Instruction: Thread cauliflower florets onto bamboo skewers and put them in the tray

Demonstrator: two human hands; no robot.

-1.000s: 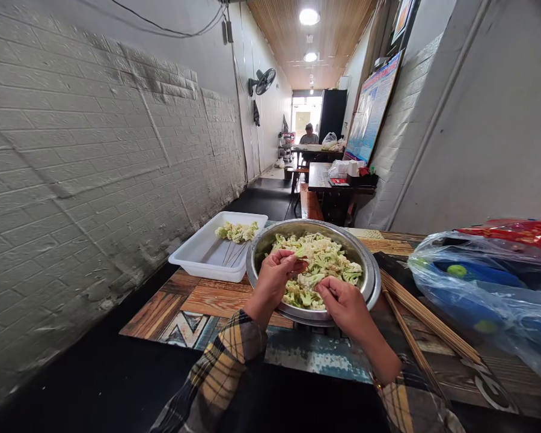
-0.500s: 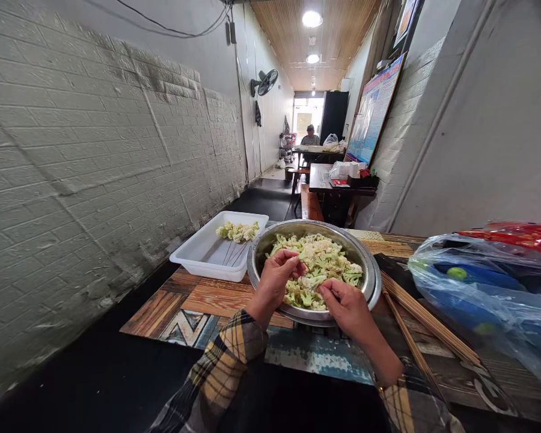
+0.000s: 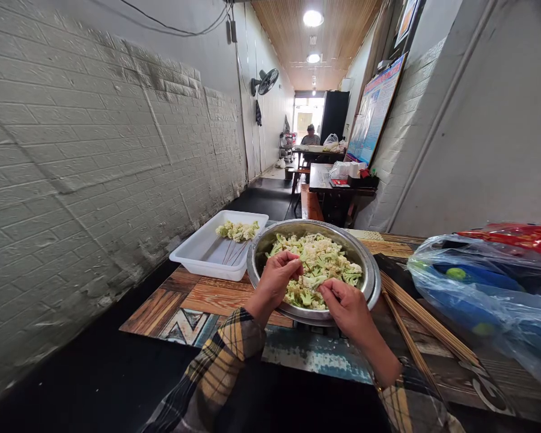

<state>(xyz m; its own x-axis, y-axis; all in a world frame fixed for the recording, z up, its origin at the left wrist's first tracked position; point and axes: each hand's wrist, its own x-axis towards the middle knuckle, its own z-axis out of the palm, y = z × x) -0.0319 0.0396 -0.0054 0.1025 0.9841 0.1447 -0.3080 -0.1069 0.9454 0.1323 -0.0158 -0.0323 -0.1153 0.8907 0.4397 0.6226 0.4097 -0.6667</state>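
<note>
A metal bowl (image 3: 375, 282) heaped with cut cauliflower (image 3: 327, 249) stands on the patterned table. Over its left side, my left hand (image 3: 277, 278) is closed in a pinch; what its fingertips hold, if anything, cannot be made out. My right hand (image 3: 348, 305), at the bowl's front right, pinches a pale green cauliflower floret (image 3: 314, 281) with thumb and fingers. Left of the bowl, a white plastic tray (image 3: 198, 255) holds cauliflower on thin sticks (image 3: 237, 231) at its far end. To the right lies a bundle of wooden skewers (image 3: 428, 316).
A clear plastic bag (image 3: 487, 288) with blue and green contents fills the table's right side, a red package (image 3: 514, 236) behind it. A brick-patterned wall (image 3: 94, 150) runs along the left. Farther back are another table (image 3: 322, 174), a bench (image 3: 311, 203) and a seated person (image 3: 311, 137).
My left hand has shifted very slightly, its fingers now drawn closer together. My right hand stays in nearly the same place with the floret. The tray and bowl have not moved.
</note>
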